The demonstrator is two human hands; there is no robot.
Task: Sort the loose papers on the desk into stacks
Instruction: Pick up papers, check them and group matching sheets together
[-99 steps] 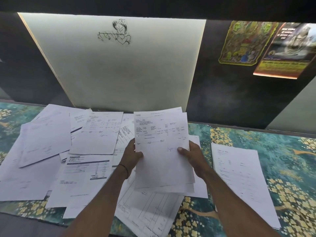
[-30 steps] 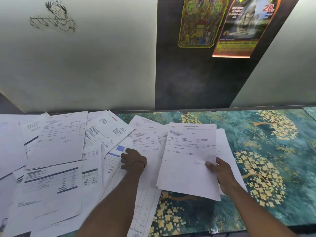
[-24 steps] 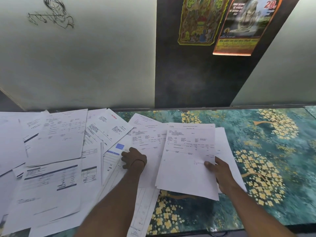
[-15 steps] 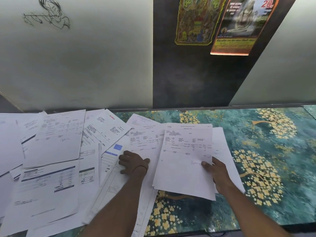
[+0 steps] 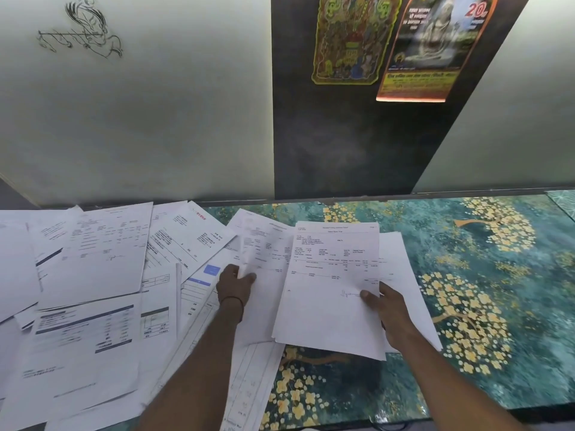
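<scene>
1. Big change: a few seconds back both hands had the sheaf of papers (image 5: 326,306) up in the air. Now only the right hand (image 5: 390,315) holds it, thumb on top and the rest of the hand tucked underneath, over the right part of the tabletop (image 5: 497,321).
2. The left hand (image 5: 234,286) has gone to the mess in the middle. A second ago it was just sitting knuckles-down on the pile. Now its fingers (image 5: 249,277) pinch the left edge of a printed sheet (image 5: 264,259) just beside the sheaf.
3. My read: that sheet is next in line for the sheaf, so this is mid-sort and early days. The loose papers (image 5: 102,253) are still fanned out and overlapping across the left half of the tabletop.
4. Hard-to-tell stuff:
   - The print is way too small to read, so no clue what the sorting rule is.
   - I can't count the sheets in the sheaf.
   - A plain sheet (image 5: 401,269) pokes out from under the sheaf on the right, and I can't tell if the sheaf rests on it or hovers.
   - The pile runs off the left and bottom edges of the view.
</scene>
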